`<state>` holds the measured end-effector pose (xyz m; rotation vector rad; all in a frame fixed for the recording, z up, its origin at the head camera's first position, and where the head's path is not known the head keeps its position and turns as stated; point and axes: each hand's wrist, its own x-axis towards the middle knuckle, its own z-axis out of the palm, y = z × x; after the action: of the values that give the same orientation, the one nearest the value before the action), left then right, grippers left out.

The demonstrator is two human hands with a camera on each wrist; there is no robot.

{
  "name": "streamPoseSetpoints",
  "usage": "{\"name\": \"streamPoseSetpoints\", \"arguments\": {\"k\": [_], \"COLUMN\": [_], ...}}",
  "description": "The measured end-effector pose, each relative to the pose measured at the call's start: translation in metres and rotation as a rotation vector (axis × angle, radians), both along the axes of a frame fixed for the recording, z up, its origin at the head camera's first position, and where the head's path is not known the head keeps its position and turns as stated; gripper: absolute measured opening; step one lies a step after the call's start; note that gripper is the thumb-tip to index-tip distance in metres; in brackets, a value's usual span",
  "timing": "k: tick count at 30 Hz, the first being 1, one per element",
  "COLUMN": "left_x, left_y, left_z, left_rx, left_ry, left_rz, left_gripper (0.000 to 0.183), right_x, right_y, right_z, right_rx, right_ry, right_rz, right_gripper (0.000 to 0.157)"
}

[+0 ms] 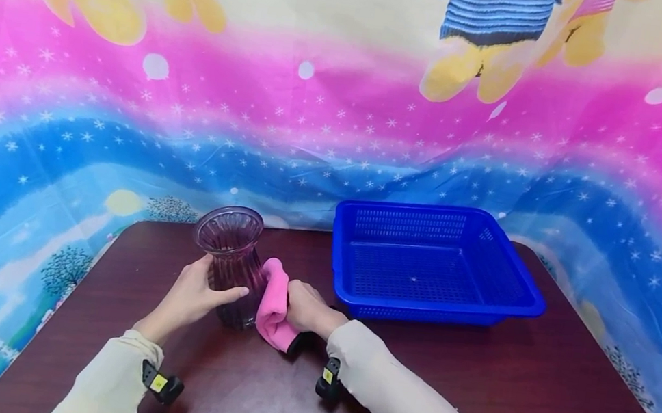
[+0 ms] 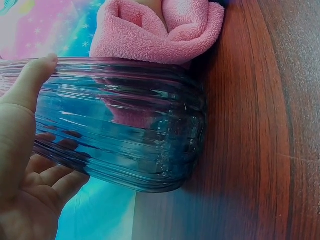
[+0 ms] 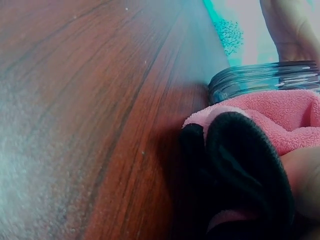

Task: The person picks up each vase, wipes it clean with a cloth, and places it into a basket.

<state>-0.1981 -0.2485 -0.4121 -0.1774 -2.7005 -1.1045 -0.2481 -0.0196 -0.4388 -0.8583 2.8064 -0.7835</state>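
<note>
A purple ribbed glass vase (image 1: pixel 234 270) with a flared rim stands tilted slightly on the table. My left hand (image 1: pixel 191 294) grips it from the left, thumb across its near side and fingers round the far side, seen through the glass in the left wrist view. In my right hand (image 1: pixel 307 307) is a folded pink cloth (image 1: pixel 273 303), pressed against the right side of the vase. Dark edging (image 3: pixel 247 160) on the cloth shows in the right wrist view. The fingertips of the right hand are hidden in the folds.
A blue plastic basket (image 1: pixel 435 309) with perforated walls stands at the back right of the dark wooden table (image 1: pixel 233 394). Behind the table hangs a colourful printed backdrop (image 1: pixel 329 117). Each sleeve carries a small black wrist camera (image 1: pixel 160 383).
</note>
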Motion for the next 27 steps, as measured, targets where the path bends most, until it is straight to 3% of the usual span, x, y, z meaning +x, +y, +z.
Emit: {"name": "streamPoseSetpoints", "arguments": {"k": [27], "left_x": [-0.0014], "left_y": [0.0000], "left_z": [-0.0003], "left_rx": [-0.002], "left_ry": [0.005], "left_rz": [-0.001], "left_gripper": [0.069], "right_x": [-0.0019], "right_y": [0.0011], "right_z": [-0.0039], "right_rx": [-0.030], "right_ry": [0.061], "right_rz": [-0.002], "right_gripper": [0.019]}}
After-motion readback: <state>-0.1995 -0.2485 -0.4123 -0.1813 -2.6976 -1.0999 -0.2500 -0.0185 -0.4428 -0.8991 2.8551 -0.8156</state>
